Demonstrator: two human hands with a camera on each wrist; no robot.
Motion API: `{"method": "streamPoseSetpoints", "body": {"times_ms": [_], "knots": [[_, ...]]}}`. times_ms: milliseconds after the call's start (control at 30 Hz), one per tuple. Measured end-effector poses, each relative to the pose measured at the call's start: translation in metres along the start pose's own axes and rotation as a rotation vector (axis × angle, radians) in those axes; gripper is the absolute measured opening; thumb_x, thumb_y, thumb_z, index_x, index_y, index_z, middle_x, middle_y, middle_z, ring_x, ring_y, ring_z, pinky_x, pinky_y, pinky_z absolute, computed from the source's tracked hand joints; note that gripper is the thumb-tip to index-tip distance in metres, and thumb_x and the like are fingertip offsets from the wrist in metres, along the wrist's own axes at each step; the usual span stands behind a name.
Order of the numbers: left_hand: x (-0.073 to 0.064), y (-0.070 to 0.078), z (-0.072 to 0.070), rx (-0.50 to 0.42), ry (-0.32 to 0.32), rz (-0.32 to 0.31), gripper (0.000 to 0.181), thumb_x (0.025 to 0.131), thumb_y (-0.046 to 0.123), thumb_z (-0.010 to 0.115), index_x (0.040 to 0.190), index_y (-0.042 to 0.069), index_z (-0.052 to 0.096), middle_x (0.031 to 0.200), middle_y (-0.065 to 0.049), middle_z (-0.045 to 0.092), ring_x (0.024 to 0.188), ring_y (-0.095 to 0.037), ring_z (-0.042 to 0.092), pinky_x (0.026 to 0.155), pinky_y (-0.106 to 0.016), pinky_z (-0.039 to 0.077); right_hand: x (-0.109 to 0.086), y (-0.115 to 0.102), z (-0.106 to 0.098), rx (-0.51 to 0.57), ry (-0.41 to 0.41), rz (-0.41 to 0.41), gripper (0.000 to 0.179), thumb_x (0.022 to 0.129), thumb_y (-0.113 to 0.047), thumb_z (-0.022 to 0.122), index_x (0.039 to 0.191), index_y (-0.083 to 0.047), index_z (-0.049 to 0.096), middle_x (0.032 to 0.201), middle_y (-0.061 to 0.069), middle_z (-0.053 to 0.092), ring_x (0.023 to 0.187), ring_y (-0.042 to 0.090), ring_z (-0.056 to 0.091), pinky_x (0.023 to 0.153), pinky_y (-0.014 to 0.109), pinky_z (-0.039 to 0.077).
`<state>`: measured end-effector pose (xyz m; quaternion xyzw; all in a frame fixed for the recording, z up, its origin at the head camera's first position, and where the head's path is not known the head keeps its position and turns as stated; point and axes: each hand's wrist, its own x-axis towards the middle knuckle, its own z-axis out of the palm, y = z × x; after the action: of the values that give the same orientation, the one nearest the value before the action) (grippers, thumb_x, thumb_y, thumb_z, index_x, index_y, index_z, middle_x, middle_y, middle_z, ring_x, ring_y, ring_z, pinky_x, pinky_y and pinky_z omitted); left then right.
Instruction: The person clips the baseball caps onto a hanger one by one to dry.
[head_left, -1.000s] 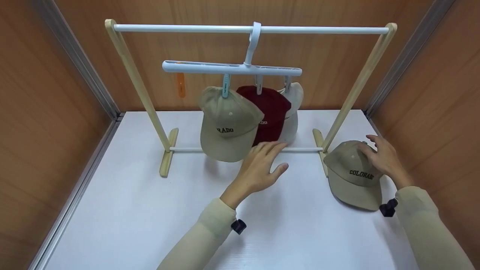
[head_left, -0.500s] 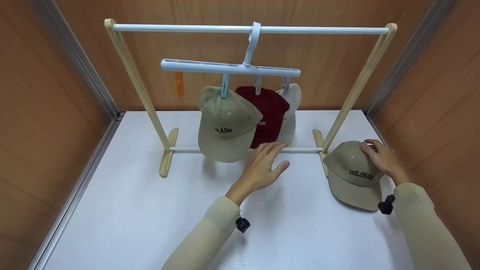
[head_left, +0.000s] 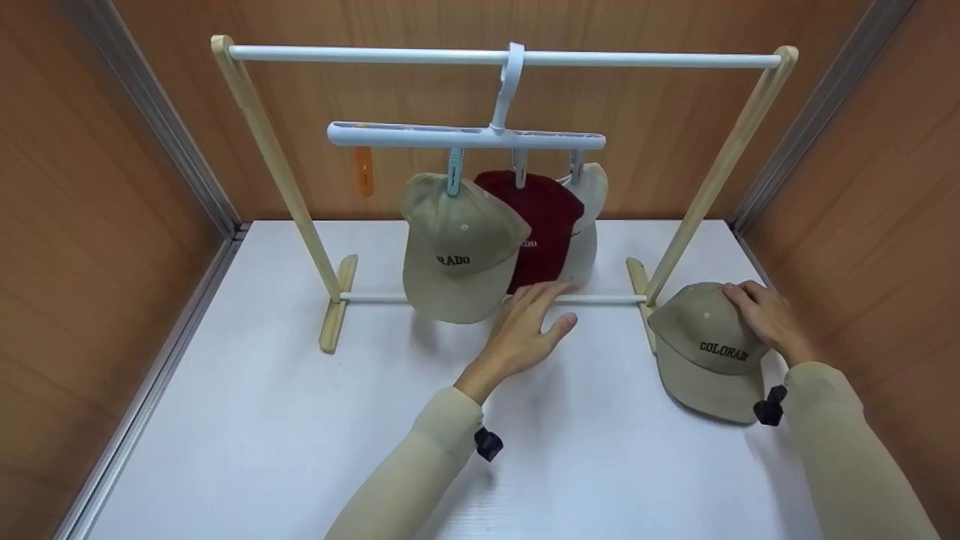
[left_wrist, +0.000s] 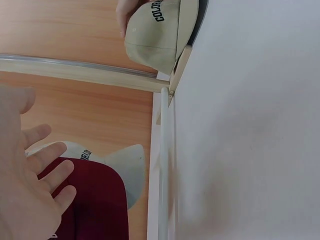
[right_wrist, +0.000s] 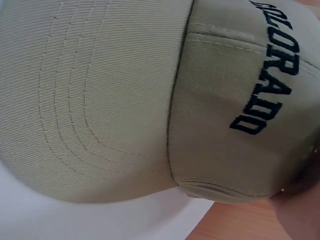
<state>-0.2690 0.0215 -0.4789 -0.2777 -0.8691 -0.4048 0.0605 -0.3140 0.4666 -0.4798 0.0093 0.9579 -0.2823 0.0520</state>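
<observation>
A khaki cap (head_left: 709, 349) lettered COLORADO sits at the right, its brim toward me on the table. My right hand (head_left: 769, 319) grips it by the top of the crown, thumb in front and fingers behind. My left hand (head_left: 521, 337) is held out with loosely extended fingers and nothing in it, just below the hanging caps; in the left wrist view the fingers (left_wrist: 57, 175) overlap the maroon cap (left_wrist: 100, 200). From a pale blue clip hanger (head_left: 465, 137) hang another khaki cap (head_left: 461, 255), the maroon cap and a white cap (head_left: 589, 202).
The hanger hooks on the white top bar (head_left: 360, 54) of a wooden-legged rack. An orange clip (head_left: 364, 172) dangles from its left end, holding nothing. A white lower bar (head_left: 600, 298) joins the rack's feet. Wood-grain walls (head_left: 862, 187) enclose the white table (head_left: 262, 450).
My right hand has closed down onto the crown of the khaki cap at the right. The hanger with its caps sways slightly. My left hand stays nearly still.
</observation>
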Motion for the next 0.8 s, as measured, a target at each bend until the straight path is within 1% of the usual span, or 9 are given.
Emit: {"method": "streamPoseSetpoints", "body": {"times_ms": [200, 333, 433, 567, 667, 800], "knots": [[0.0019, -0.0006, 0.0026, -0.005, -0.012, -0.025, 0.055, 0.109, 0.048, 0.053, 0.159, 0.023, 0.05, 0.16, 0.001, 0.05, 0.149, -0.022, 0.041, 0.125, -0.047, 0.029, -0.0017, 0.0016, -0.0017, 0.009, 0.008, 0.0, 0.075, 0.112, -0.059, 0.025, 0.143, 0.006, 0.047, 0.135, 0.034, 0.05, 0.122, 0.05, 0.047, 0.098, 0.069, 0.042], [0.0036, -0.0013, 0.004, -0.023, -0.021, -0.037, 0.055, 0.11, 0.047, 0.053, 0.158, 0.022, 0.05, 0.16, -0.001, 0.051, 0.15, -0.024, 0.04, 0.126, -0.047, 0.027, -0.0028, 0.0032, -0.0023, 0.018, 0.024, -0.005, 0.072, 0.113, -0.059, 0.026, 0.138, 0.005, 0.05, 0.13, 0.031, 0.052, 0.118, 0.048, 0.049, 0.093, 0.064, 0.044], [0.0048, -0.0019, 0.0048, -0.026, -0.025, -0.038, 0.056, 0.11, 0.047, 0.052, 0.158, 0.02, 0.05, 0.16, -0.002, 0.051, 0.15, -0.024, 0.04, 0.127, -0.048, 0.027, -0.005, 0.0028, -0.0027, 0.03, 0.052, -0.012, 0.068, 0.113, -0.058, 0.029, 0.13, 0.003, 0.054, 0.122, 0.027, 0.054, 0.112, 0.043, 0.05, 0.086, 0.055, 0.045], [0.006, -0.0033, 0.0052, -0.029, -0.024, -0.038, 0.058, 0.109, 0.047, 0.052, 0.158, 0.017, 0.05, 0.16, -0.004, 0.051, 0.15, -0.026, 0.04, 0.127, -0.049, 0.026, -0.0077, 0.0004, -0.003, 0.037, 0.113, -0.041, 0.059, 0.113, -0.054, 0.034, 0.115, 0.0, 0.059, 0.108, 0.02, 0.055, 0.101, 0.034, 0.049, 0.076, 0.043, 0.041], [0.0068, -0.0044, 0.0055, -0.038, -0.024, -0.044, 0.057, 0.109, 0.045, 0.053, 0.158, 0.017, 0.05, 0.16, -0.004, 0.05, 0.15, -0.026, 0.04, 0.127, -0.049, 0.026, -0.0086, -0.0015, -0.0034, 0.04, 0.142, -0.063, 0.055, 0.113, -0.053, 0.036, 0.108, -0.002, 0.059, 0.102, 0.015, 0.053, 0.096, 0.031, 0.048, 0.074, 0.041, 0.039], [0.0081, -0.007, 0.0071, -0.05, -0.027, -0.048, 0.055, 0.109, 0.043, 0.054, 0.159, 0.018, 0.05, 0.16, -0.004, 0.051, 0.15, -0.027, 0.041, 0.126, -0.05, 0.026, -0.0101, -0.0035, -0.0038, 0.045, 0.151, -0.09, 0.053, 0.114, -0.05, 0.037, 0.106, -0.003, 0.06, 0.101, 0.013, 0.054, 0.095, 0.029, 0.048, 0.073, 0.041, 0.039]]}}
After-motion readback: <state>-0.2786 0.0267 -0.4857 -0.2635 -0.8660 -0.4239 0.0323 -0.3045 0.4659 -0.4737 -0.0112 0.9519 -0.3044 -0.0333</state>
